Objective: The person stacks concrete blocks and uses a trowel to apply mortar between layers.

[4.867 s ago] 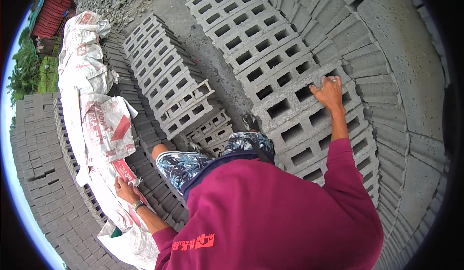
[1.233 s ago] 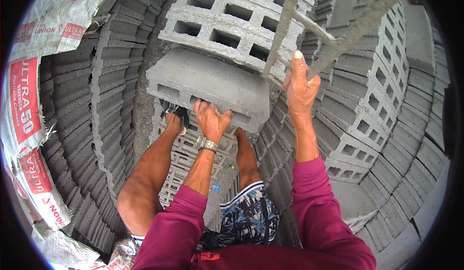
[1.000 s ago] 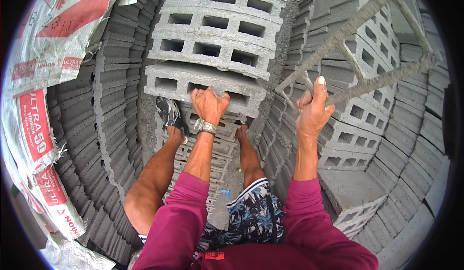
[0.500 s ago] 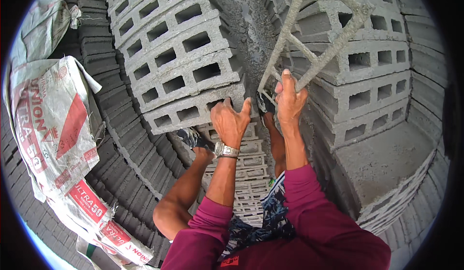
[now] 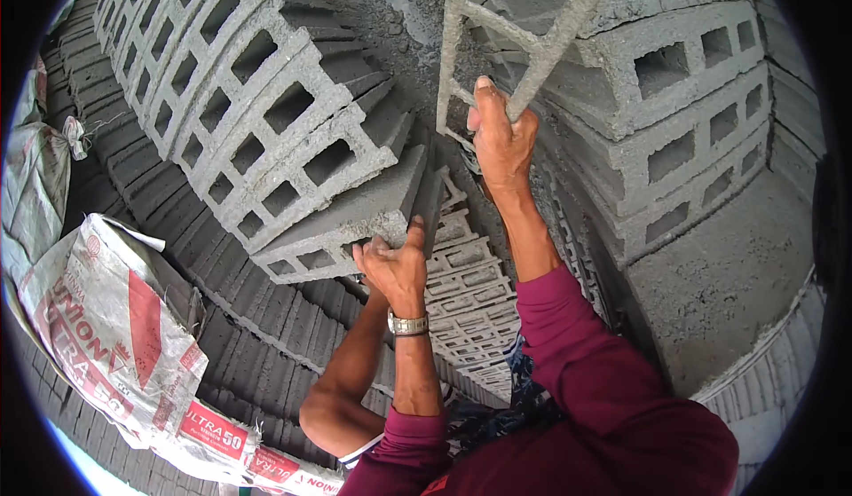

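Note:
A grey hollow concrete block [image 5: 355, 208] lies at the near end of the row on my left. Its near edge leans out, leaving a wedge-shaped gap between it and the block behind. My left hand [image 5: 393, 265], with a metal watch on its wrist, grips the block's right end. Its fingers hook at a hollow and the thumb presses the end face. My right hand [image 5: 503, 141] is closed round a bar of a cement-crusted frame [image 5: 501, 27] with crossbars. That frame stands raised between the two block rows, and its top runs out of view.
More hollow blocks [image 5: 240, 97] are stacked behind the gripped one. Another block stack [image 5: 661, 110] rises on the right, beside a flat grey slab surface [image 5: 701, 301]. Printed white-and-red sacks [image 5: 98, 318] drape over stacked blocks at left. Below me lie rows of blocks [image 5: 466, 292].
The end block has tipped toward me, away from its neighbour, with my left hand on it. My view has turned, and the right hand still holds the frame.

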The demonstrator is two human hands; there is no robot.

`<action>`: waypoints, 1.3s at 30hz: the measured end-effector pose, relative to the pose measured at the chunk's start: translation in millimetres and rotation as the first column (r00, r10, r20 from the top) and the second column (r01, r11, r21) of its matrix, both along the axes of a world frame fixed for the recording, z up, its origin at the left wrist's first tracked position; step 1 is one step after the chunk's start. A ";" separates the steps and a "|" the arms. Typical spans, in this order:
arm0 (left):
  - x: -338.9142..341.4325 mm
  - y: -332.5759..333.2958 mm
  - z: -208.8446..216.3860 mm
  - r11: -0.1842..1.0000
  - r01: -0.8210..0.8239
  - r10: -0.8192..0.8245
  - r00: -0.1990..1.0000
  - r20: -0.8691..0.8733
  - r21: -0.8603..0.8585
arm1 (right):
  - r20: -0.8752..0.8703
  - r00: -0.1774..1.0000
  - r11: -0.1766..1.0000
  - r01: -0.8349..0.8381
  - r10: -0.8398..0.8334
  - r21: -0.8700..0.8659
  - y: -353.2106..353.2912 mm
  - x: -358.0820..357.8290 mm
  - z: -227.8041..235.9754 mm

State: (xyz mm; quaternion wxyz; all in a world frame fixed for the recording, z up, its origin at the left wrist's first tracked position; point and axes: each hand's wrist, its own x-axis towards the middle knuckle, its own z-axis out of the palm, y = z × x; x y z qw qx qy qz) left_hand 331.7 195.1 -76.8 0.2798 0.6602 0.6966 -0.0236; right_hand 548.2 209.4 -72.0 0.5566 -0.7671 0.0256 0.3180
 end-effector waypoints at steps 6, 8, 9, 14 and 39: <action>-17.3 -1.9 23.2 0.992 -0.055 0.064 0.996 0.070 -0.116 | 0.361 0.910 0.979 -0.189 0.206 -0.081 -8.0 -38.9 -80.8; -17.6 -2.2 23.5 0.997 -0.050 0.058 0.990 0.125 -0.065 | 0.117 0.971 0.975 -0.194 0.207 -0.108 -13.2 -54.1 -110.8; -21.3 -6.9 25.4 0.999 -0.027 0.032 0.993 0.110 -0.045 | 0.120 0.964 0.964 -0.218 0.236 -0.151 -14.2 -56.7 -117.3; -17.0 3.9 23.0 0.999 0.038 -0.038 0.996 0.075 0.001 | 0.161 0.959 0.973 -0.229 0.232 -0.037 -7.2 -31.9 -56.1; 91.0 118.1 -28.6 0.995 0.020 -0.013 0.997 -0.075 0.093 | 0.033 0.995 0.993 -0.094 0.096 -0.069 30.3 9.3 3.2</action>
